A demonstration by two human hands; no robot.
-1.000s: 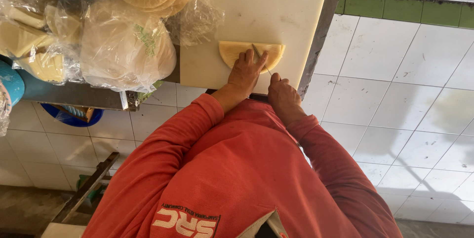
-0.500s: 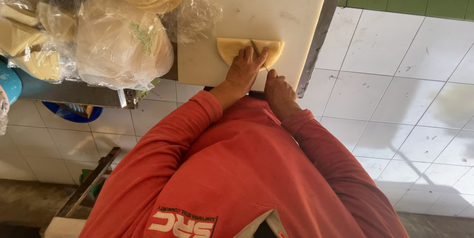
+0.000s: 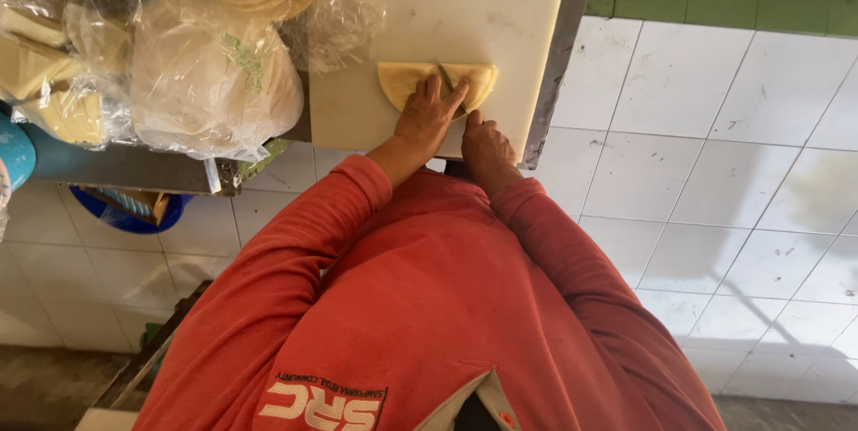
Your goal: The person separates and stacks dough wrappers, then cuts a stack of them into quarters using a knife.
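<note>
Pale yellow and soft-looking, a folded half-moon stack of tortillas (image 3: 435, 84) lies near the front edge of a smooth cream cutting board (image 3: 465, 11) on the worktop. Spread flat, the left hand (image 3: 430, 115) presses down on the stack. Just beside it, the right hand (image 3: 483, 147) has its grip closed round the handle of a knife (image 3: 448, 83), whose thin blade crosses the curved dough. Further left sit crinkled clear plastic bags (image 3: 210, 83) bulging with round tortillas. Glossy white floor tiles (image 3: 715, 154) show below, and both red sleeves (image 3: 295, 270) look like thick cotton.
</note>
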